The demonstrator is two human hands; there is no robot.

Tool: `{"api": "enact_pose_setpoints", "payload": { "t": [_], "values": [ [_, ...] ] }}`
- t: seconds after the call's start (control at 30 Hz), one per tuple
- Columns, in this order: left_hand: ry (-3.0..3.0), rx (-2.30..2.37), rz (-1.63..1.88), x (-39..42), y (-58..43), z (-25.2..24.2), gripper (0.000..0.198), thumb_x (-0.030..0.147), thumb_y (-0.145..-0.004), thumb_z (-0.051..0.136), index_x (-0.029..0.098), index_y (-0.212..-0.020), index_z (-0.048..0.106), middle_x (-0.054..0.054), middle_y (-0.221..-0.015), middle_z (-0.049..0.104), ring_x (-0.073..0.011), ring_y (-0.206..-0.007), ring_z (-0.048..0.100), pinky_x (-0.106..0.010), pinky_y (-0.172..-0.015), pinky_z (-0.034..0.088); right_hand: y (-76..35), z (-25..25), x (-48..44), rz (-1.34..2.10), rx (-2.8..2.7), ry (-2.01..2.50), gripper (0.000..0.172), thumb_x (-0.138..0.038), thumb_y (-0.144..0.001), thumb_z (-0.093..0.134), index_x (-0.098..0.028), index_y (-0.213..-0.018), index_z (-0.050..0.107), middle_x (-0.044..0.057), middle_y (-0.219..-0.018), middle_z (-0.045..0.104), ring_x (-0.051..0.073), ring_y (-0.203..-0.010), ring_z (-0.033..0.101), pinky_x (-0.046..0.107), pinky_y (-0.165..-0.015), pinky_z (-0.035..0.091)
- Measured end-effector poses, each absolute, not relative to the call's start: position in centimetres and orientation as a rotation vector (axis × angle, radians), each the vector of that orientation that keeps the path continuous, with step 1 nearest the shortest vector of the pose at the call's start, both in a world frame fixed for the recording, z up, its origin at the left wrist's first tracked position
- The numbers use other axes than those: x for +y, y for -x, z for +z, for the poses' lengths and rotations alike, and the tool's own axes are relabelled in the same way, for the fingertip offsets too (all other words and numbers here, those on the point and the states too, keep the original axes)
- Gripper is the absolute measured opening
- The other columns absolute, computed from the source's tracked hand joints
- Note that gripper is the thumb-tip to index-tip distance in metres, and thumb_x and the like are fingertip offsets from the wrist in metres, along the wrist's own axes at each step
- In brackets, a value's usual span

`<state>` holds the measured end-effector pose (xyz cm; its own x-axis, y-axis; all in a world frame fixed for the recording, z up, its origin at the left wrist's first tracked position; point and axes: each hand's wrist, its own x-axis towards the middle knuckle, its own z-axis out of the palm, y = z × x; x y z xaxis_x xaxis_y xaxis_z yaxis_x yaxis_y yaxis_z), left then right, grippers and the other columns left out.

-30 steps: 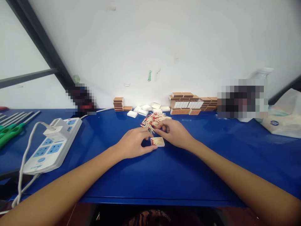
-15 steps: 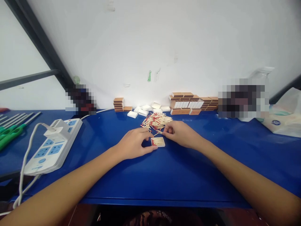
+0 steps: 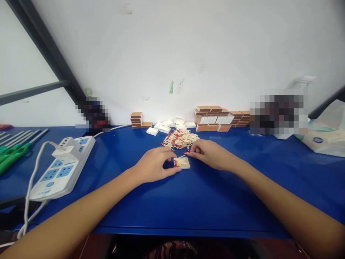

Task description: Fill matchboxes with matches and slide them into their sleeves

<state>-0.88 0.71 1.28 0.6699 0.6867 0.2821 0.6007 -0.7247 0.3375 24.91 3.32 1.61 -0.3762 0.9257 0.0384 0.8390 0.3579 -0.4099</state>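
Note:
My left hand [image 3: 157, 163] curves around the left end of a small white matchbox tray [image 3: 188, 166], thumb at the near side and fingers at the far side. Red-headed matches [image 3: 180, 162] lie in this tray, and one slants over its far edge. My right hand [image 3: 206, 153] is closed in a pinch just beyond the tray's right end. Red match heads [image 3: 185, 153] poke out from its fingertips; how many matches it holds I cannot tell. Right behind both hands spreads a loose heap of matches [image 3: 181, 138] on the blue table [image 3: 172, 205].
Several white trays [image 3: 164, 128] lie behind the heap. Stacked matchboxes stand by the wall, a small stack [image 3: 136, 120] at left and a larger one [image 3: 212, 118] at right. A power strip [image 3: 64, 171], green-handled tools [image 3: 16, 153] and a plastic packet [image 3: 323, 138] lie toward the sides.
My right hand has shifted slightly right, and red match heads now show at its fingertips. A match now slants over the tray's far edge. My left hand stays at the tray.

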Motion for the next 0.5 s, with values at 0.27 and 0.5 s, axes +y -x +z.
{"api": "enact_pose_setpoints", "payload": {
  "t": [0.27, 0.5],
  "values": [
    [-2.667, 1.051, 0.576, 0.78, 0.94, 1.25, 0.035, 0.05, -0.094, 0.073, 0.02, -0.113, 0.075, -0.004, -0.096, 0.071, -0.0195, -0.083, 0.067, -0.032, -0.071, 0.05, -25.47, 1.98, 3.13, 0.504, -2.438, 1.502, 0.029, -0.043, -0.101, 0.056, -0.022, -0.08, 0.059, 0.007, -0.086, 0.069, 0.021, -0.077, 0.061, 0.032, -0.067, 0.038],
    [-2.672, 1.053, 0.586, 0.68, 0.88, 1.32, 0.033, 0.049, -0.094, 0.073, 0.021, -0.112, 0.075, -0.004, -0.096, 0.071, -0.0192, -0.082, 0.067, -0.032, -0.07, 0.049, -25.66, 1.91, 3.06, 0.484, -2.41, 1.403, 0.028, -0.041, -0.102, 0.056, -0.022, -0.083, 0.057, 0.008, -0.09, 0.067, 0.021, -0.081, 0.06, 0.032, -0.071, 0.041]
  ]
}}
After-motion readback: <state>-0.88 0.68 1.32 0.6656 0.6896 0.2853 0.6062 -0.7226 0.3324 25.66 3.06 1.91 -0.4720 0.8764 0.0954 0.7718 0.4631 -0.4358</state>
